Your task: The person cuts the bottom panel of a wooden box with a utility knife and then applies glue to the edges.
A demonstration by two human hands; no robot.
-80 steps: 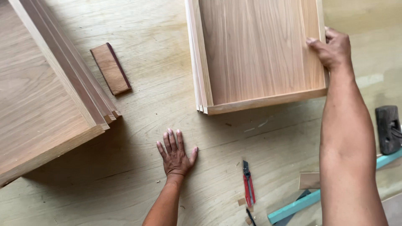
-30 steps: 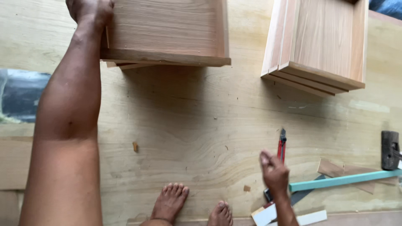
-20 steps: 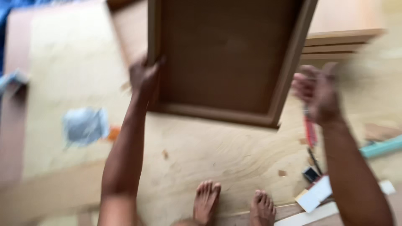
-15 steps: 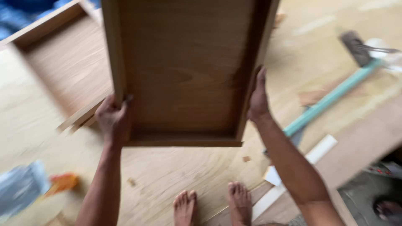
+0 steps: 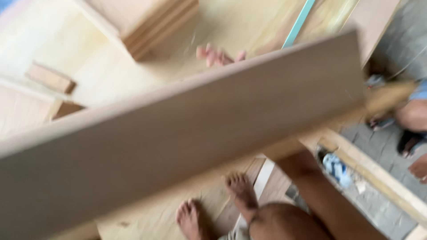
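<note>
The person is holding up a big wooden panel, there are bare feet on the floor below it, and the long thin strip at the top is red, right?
Not quite. The strip at the top is teal, not red, as the head view shows. The rest holds: a big wooden panel is held up across the picture, fingertips peek over its top edge, and bare feet stand on the floor below.

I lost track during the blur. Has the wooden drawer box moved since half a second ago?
Yes. The wooden drawer box has swung up, its flat side now filling the view and covering the plywood floor; fingers show over its top edge.

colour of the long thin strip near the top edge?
Teal strip, seen in the head view, blurred.
</note>
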